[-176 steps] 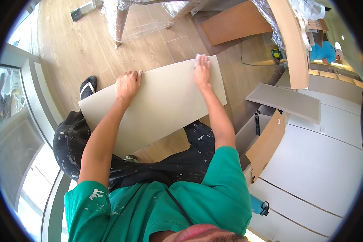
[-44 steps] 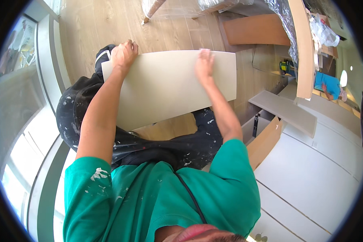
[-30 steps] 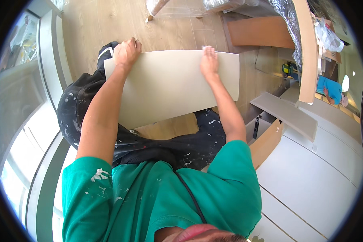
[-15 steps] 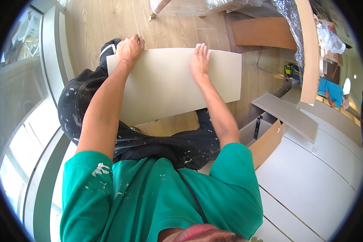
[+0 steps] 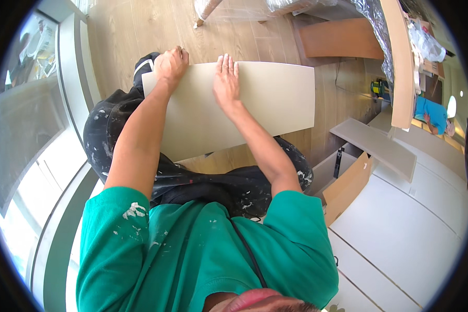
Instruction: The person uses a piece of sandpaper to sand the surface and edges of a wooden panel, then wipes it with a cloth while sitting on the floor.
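Note:
A pale beige flat panel (image 5: pixel 275 99) lies across my legs, its long far edge pointing away from me. By its far left corner my left hand (image 5: pixel 170 66) is closed, fingers curled; whatever they may hold is hidden. My right hand (image 5: pixel 226 83) rests flat on the panel, fingers stretched together with their tips reaching the far edge. Below the panel my dark, paint-spotted trousers (image 5: pixel 218 190) show, knees spread to either side.
Wood flooring (image 5: pixel 140 31) surrounds the panel. A window (image 5: pixel 31 130) runs along the left. To the right are an open drawer-like box (image 5: pixel 343 182), a grey board (image 5: pixel 374 145) and white panels (image 5: pixel 405 218). A brown board (image 5: pixel 340 39) lies farther off; a person in blue (image 5: pixel 430 114) is beyond.
My right hand has slid left along the panel, closer to my left hand. My right knee has swung outward to the right. My left hand stays by the far left corner.

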A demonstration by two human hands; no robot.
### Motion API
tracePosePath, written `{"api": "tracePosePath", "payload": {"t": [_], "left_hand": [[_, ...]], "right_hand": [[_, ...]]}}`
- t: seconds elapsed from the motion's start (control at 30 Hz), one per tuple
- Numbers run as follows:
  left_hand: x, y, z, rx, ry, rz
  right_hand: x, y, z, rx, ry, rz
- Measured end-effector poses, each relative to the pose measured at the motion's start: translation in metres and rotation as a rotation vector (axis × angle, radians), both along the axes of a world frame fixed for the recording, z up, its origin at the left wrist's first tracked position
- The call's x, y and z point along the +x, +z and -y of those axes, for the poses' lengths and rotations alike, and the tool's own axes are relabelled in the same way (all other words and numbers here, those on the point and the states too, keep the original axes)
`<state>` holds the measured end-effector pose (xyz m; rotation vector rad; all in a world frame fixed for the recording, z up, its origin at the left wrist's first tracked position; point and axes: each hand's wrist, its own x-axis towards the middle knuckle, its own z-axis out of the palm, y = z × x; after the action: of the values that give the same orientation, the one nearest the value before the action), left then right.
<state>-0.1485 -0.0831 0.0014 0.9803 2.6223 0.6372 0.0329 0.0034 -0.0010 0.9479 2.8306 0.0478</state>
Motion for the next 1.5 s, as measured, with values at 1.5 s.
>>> {"api": "tracePosePath", "payload": {"t": [1.5], "left_hand": [[0.001,0.008,-0.004,0.021,-0.016,-0.043]], "right_hand": [[-0.012,-0.003,0.01,-0.083,0.271,-0.294]]}}
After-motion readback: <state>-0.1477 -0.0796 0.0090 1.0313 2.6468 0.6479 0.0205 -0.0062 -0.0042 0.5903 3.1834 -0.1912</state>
